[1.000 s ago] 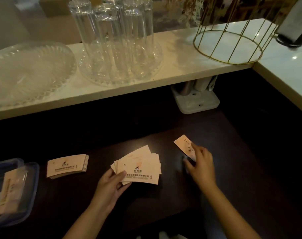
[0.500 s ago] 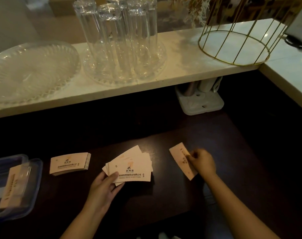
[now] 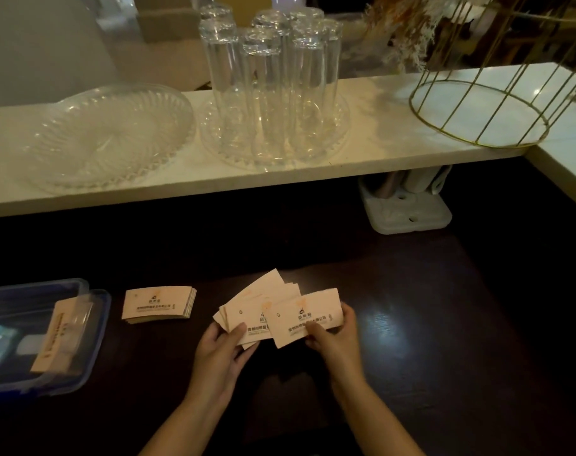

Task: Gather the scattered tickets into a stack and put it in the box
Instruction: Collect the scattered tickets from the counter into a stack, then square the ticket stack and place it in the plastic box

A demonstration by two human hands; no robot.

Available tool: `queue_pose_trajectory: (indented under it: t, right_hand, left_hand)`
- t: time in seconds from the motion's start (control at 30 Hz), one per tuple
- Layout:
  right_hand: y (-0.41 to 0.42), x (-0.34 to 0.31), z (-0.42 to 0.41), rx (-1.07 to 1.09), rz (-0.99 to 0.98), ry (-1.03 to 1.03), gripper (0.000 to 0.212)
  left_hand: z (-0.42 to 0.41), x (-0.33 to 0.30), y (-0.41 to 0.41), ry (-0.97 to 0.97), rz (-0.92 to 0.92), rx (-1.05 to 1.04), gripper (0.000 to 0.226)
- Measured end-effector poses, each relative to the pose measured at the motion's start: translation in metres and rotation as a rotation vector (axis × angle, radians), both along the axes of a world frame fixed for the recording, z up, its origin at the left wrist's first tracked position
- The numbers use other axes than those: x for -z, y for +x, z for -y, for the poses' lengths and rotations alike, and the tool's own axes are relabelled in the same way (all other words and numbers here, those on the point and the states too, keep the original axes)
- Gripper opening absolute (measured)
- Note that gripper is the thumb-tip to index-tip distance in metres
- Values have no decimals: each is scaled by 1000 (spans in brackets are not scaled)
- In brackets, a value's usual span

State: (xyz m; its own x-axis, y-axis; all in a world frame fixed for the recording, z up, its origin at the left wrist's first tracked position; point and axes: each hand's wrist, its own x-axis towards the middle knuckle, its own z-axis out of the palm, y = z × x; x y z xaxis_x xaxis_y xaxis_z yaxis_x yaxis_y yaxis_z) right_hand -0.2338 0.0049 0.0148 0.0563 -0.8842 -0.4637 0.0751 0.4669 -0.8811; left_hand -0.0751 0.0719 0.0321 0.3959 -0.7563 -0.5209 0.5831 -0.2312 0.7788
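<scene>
The left hand pinches a fanned bunch of tickets; the right hand grips a single ticket overlapping it. Left of the fan lies a squared stack, then the box. Dark table lies bare rightward, under a pale shelf.

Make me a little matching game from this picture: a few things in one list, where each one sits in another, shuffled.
Things:
1. fanned tickets
2. single ticket
3. neat ticket stack
4. drinking glasses

Places:
A. upside down on the pale shelf
B. lying on the dark table beside the plastic box
C. pinched in the right hand
D. held in the left hand

Pairs: 1-D, 2-C, 3-B, 4-A
</scene>
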Motion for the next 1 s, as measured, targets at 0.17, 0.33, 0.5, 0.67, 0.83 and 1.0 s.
queue_pose_trajectory:
  t: [0.17, 0.33, 0.5, 0.67, 0.83, 1.0]
  right_hand:
    - [24, 11, -24, -112, -217, 5, 44]
    - [27, 11, -24, -311, -399, -166, 101]
    - [20, 16, -6, -758, -396, -582, 95]
    - [33, 30, -12, -903, -542, -752, 92]
    - [56, 43, -31, -952, -573, -721, 69]
    - [59, 57, -42, -964, -720, -874, 62]
  left_hand:
    - [-8, -3, 1, -14, 65, -19, 38]
    - [-21, 0, 11, 11, 163, 44, 34]
    - [-37, 10, 24, 25, 255, 137, 32]
    - [-48, 21, 30, 146, 362, 83, 14]
    - [-52, 31, 18, 252, 441, -223, 20]
    - [-55, 55, 15, 346, 521, -223, 23]
